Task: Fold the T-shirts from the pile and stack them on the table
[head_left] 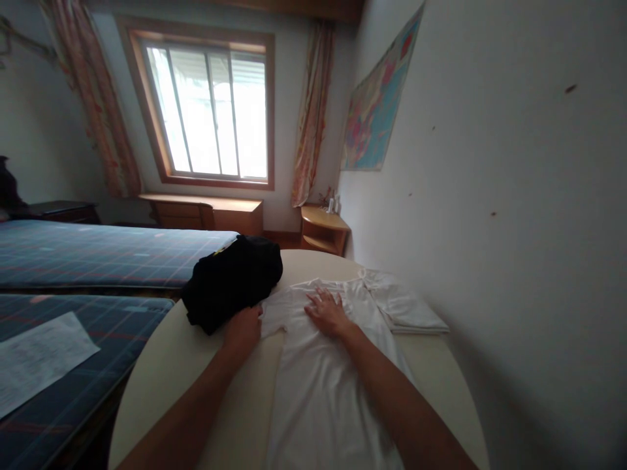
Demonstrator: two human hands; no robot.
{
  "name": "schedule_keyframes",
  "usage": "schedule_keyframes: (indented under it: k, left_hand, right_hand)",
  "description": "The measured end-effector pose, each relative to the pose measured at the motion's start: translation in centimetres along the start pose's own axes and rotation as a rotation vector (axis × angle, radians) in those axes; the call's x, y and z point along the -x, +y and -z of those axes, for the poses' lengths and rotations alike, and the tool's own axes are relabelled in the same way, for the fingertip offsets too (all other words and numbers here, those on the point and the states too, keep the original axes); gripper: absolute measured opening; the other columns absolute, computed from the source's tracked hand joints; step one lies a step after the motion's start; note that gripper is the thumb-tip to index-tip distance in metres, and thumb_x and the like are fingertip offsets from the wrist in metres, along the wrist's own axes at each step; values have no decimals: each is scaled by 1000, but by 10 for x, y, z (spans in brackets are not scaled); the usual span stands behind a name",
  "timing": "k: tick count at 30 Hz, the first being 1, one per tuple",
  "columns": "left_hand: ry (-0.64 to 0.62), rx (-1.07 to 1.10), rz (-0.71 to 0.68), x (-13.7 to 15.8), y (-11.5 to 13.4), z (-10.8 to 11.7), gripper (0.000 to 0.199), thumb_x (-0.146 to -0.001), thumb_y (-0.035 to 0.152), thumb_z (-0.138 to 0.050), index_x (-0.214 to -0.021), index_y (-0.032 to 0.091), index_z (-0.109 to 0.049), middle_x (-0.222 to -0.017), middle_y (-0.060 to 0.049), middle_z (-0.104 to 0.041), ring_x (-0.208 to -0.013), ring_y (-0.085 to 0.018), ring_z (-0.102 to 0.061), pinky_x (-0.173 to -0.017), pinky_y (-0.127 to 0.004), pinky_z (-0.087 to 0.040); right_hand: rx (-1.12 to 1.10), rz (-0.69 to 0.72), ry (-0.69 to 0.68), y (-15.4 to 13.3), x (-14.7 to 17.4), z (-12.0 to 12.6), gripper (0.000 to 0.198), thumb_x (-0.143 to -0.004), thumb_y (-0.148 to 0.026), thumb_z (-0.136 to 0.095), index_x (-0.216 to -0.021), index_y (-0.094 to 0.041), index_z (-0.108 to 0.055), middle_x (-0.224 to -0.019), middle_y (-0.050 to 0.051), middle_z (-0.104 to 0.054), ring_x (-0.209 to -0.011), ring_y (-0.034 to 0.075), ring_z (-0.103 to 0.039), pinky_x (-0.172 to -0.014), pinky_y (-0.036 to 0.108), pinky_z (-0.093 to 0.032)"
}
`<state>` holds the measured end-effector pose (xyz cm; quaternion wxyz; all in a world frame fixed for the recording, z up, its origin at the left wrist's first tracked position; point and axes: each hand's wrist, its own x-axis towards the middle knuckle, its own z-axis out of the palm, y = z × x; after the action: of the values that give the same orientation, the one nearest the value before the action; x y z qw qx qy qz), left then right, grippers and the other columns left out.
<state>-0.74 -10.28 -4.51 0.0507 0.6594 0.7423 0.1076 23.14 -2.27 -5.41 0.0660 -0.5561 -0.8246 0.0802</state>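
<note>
Bare forearms (406,401) reached in from the near side over a white shirt (333,398), which lay spread on a round table (161,385). Upon the shirt's upper part the right hand (327,313) rested palm down, fingers fanned. At the shirt's left sleeve was the left hand (243,329), its fingers bent; whether they pinched the cloth I could not tell. Just left of the shirt sat a bunched black garment (235,281), close to that hand, and against the shirt's right side lay folded white fabric (409,305). Well left of the shirt, a sheet of paper (46,356) lay on a dark plaid mattress (117,326). Far beyond the shirt stood a wooden desk (238,214) below a window (210,111).
</note>
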Motion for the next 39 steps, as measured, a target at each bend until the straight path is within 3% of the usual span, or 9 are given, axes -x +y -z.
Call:
schedule_keyframes:
  k: [3,8,12,16,18,23,28,33,39]
  left_hand:
    - [138,161,-38,-2,4,-1,27,-92,13,-48,-114,18,-62,-115,-10,-66,-103,-21,-65,-89,-30,-47]
    - [342,411,-188,-5,14,-3,27,-93,12,-43,-111,20,-61,-116,-7,-62,-102,-19,-64,-93,-30,-48]
    - [384,490,-395,-5,22,-11,27,-93,11,-40,-108,22,-61,-112,-5,-62,-104,-17,-62,-96,-29,-47]
    - [335,480,-544,-1,33,-18,30,-92,8,-42,-109,24,-60,-110,-3,-64,-104,-15,-62,-95,-26,-47]
    - [323,474,-570,2,38,-20,29,-91,8,-44,-110,24,-59,-110,-3,-65,-102,-16,-63,-94,-26,-48]
    - [337,475,-527,4,45,-22,25,-90,10,-48,-108,24,-58,-108,-3,-65,-101,-17,-63,-94,-29,-48]
    - [326,474,-448,2,42,-24,17,-92,16,-48,-104,24,-57,-105,-2,-64,-98,-17,-63,-90,-29,-49]
    - [331,447,-420,2,43,-25,13,-92,21,-52,-104,25,-56,-104,-2,-64,-98,-19,-63,-89,-30,-50]
    - [329,387,-355,-1,41,-32,45,-81,17,-62,-124,21,-51,-126,-9,-58,-119,-25,-54,-105,-37,-42]
  right_hand:
    - [-18,76,-53,-11,-9,-3,60,-96,-58,-30,-150,-31,-34,-160,6,-27,-146,27,-20,-116,56,-5]
    - [-81,-4,-30,-23,-21,-11,66,-90,-60,-45,-149,-29,-37,-161,8,-25,-147,35,-15,-115,57,-5]
    - [-301,-48,51,-23,-29,-5,44,-92,-45,-52,-132,-28,-57,-150,7,-45,-142,29,-31,-116,48,-15]
    - [-431,-105,60,-18,-35,8,45,-102,-42,-29,-118,-19,-63,-112,10,-70,-106,20,-63,-96,34,-43]
    - [-501,-120,18,-16,-36,12,50,-101,-50,-29,-114,-16,-64,-92,7,-73,-82,17,-68,-78,28,-50]
    - [-622,-144,-59,-21,-33,13,41,-83,-52,-66,-97,-14,-68,-70,2,-69,-69,17,-66,-62,23,-48]
    - [-778,-148,-193,-29,-26,17,34,-91,-47,-56,-81,-16,-66,-61,1,-66,-55,14,-65,-48,19,-44]
    - [-915,-153,-154,-28,-25,28,22,-86,-38,-65,-82,-16,-65,-72,1,-68,-57,11,-65,-46,15,-38]
    - [-1059,-216,-26,-17,-27,35,24,-91,-39,-55,-96,-17,-64,-97,4,-69,-76,10,-67,-62,16,-48]
